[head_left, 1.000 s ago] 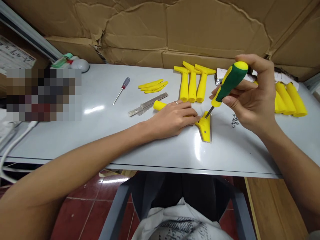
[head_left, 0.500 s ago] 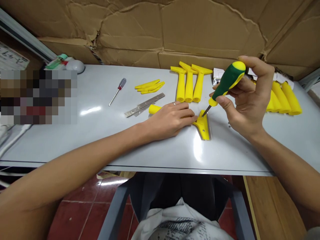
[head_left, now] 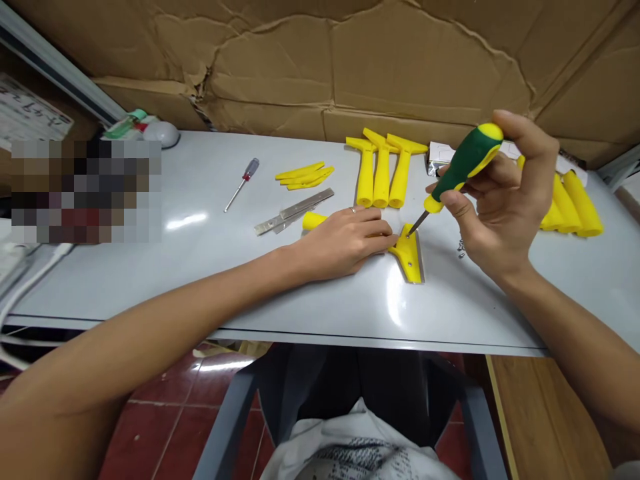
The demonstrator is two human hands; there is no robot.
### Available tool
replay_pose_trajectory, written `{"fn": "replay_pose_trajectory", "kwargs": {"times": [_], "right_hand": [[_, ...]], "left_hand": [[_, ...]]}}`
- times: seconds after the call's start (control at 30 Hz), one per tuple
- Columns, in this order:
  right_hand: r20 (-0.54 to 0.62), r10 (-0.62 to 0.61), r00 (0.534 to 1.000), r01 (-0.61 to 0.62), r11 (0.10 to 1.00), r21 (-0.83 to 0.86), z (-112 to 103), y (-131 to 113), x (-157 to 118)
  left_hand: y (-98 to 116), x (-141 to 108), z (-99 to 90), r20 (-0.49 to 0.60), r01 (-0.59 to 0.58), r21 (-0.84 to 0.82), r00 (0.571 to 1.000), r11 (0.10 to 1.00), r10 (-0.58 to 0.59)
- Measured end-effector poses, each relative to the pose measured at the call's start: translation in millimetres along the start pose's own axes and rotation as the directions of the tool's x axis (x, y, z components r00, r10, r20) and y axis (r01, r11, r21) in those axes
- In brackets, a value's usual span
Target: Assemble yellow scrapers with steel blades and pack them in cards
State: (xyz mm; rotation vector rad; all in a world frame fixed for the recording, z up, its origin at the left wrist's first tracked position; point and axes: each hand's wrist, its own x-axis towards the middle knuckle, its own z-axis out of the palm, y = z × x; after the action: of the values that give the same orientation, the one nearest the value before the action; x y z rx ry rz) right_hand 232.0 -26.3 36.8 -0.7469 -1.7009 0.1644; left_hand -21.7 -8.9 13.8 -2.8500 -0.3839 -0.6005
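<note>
A yellow scraper (head_left: 411, 260) lies flat on the table, its blade edge facing right and its handle running under my left hand (head_left: 350, 241). The fingers of that hand are closed over the handle and hold it down. My right hand (head_left: 505, 193) grips a green and yellow screwdriver (head_left: 466, 163) by its handle, thumb low and forefinger curled over the butt. The screwdriver is tilted, and its tip meets a screw in the upper part of the scraper head. A second screw shows lower on the head. Several small screws (head_left: 461, 249) lie beside my right hand.
Three yellow scraper bodies (head_left: 381, 170) stand at the back; several more yellow handles (head_left: 583, 203) lie at right. Thin yellow strips (head_left: 305, 175), metal blades (head_left: 294, 210) and a small screwdriver (head_left: 242, 184) lie left of centre. A cardboard sheet (head_left: 280, 60) lines the back.
The view has shifted slightly. My right hand still turns or holds the screwdriver at the same screw, and my left hand stays on the scraper handle.
</note>
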Motion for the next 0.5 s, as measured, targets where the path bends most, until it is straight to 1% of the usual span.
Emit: {"fn": "replay_pose_trajectory", "kwargs": {"times": [0.07,0.2,0.33,0.5], "right_hand": [[0.05,0.069,0.996,-0.071,0.996,0.046,-0.5,1.5,-1.3],[0.082,0.157,0.984,-0.167,0.976,0.138,-1.2,2.8,-3.9],[0.115,0.152,0.982,-0.172,0.967,0.188,-1.9,3.7,-3.3],[0.223,0.145,0.964,-0.203,0.943,0.264,-6.0,-0.3,3.4]], "left_hand": [[-0.5,-0.6,0.1,-0.012,-0.002,-0.002,1.0,1.0,0.002],[-0.6,-1.2,-0.4,-0.035,0.001,-0.016,0.999,1.0,-0.002],[-1.1,-0.9,-1.8,-0.034,-0.011,-0.033,0.999,0.999,0.01],[-2.2,-0.6,-3.9,-0.012,-0.001,-0.055,1.0,0.998,0.0]]}}
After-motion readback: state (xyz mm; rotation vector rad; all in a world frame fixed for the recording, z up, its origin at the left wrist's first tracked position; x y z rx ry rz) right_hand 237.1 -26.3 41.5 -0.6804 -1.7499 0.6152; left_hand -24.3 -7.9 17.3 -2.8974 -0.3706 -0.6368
